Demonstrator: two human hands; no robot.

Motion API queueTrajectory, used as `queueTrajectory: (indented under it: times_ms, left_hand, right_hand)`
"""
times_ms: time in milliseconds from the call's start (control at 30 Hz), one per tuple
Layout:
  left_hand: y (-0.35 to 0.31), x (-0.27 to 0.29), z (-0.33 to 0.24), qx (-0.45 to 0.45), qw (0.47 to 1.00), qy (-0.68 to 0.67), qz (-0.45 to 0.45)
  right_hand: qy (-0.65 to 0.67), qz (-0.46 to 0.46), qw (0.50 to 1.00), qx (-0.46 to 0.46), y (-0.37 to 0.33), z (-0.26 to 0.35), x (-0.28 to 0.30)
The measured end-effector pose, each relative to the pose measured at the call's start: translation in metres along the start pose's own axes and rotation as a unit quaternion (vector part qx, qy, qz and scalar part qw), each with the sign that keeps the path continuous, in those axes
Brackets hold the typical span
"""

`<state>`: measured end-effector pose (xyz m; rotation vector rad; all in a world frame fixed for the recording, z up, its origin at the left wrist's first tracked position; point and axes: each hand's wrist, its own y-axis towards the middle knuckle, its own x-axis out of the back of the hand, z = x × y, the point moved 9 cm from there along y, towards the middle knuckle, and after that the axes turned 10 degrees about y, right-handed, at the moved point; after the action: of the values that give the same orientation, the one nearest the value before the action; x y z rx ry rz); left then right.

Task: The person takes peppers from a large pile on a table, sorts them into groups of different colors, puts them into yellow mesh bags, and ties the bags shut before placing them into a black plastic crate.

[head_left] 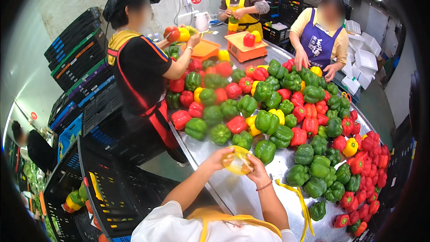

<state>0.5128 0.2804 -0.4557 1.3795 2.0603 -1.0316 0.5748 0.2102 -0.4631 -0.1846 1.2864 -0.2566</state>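
Over the table's near edge, my left hand [221, 158] and my right hand [257, 171] hold a yellow ring-shaped roll of tape [238, 160] between them. The fingers of both hands curl around its rim; a thin red band circles my right wrist. Just beyond the roll lie green bell peppers [265, 151], with another green pepper [242, 140] near my left fingertips. A long yellow strip [301, 197] lies on the metal to the right of my right forearm.
Mixed peppers cover the metal table [210, 163], with a red heap [369, 166] at right. Two orange scales [245, 54] [204, 50] stand at the far end. Three co-workers stand around the table: left [141, 71], far end [242, 6], right [320, 40]. Black crates [121, 197] flank my left.
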Motion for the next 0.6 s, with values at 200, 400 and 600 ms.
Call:
queueTrajectory:
  times_ms: [200,400,600]
  left_hand:
    - [-0.001,-0.031,0.041,0.054,0.998,0.022,0.007]
    - [0.019,-0.049,0.073,0.089,0.995,0.006,0.045]
    - [0.021,-0.040,0.071,0.080,0.996,0.004,0.035]
  right_hand:
    - [-0.075,-0.095,0.992,0.035,-0.050,0.025,0.023]
    - [-0.054,-0.124,0.990,0.029,-0.074,0.030,0.082]
    - [-0.043,-0.095,0.994,0.028,-0.067,0.028,0.073]
